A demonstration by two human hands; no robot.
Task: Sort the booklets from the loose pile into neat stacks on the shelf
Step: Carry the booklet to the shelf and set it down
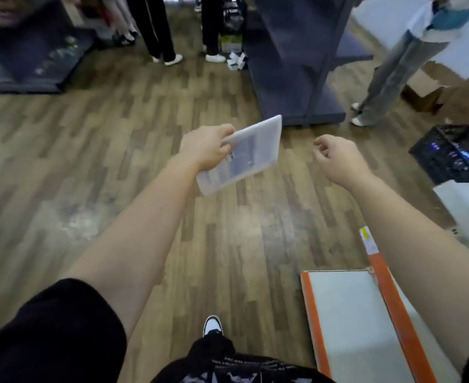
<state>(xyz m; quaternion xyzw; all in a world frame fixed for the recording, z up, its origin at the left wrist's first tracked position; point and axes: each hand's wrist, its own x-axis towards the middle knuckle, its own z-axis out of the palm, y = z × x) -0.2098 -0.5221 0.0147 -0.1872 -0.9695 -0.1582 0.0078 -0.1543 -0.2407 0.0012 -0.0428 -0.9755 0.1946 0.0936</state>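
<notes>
Left hand (204,150) gripped one booklet (244,158) mid-air over the floor (89,189), right hand (335,158) loose and holding nothing, shelf (349,313) near right; no pile or stacks in view, so this booklet likely still awaited placing.

1. I see a wood-plank floor (89,167) across the whole view.
2. A black plastic crate (454,153) sits at the right, with a cardboard box (424,89) beyond it.
3. A person in pale jeans (388,78) stands just beside a grey shelving unit (288,64).
4. Farther off I see black-trousered legs (156,29), with small white boxes (236,60) on the floor nearby.
5. A black-and-white shoe (213,326) shows at the bottom.
</notes>
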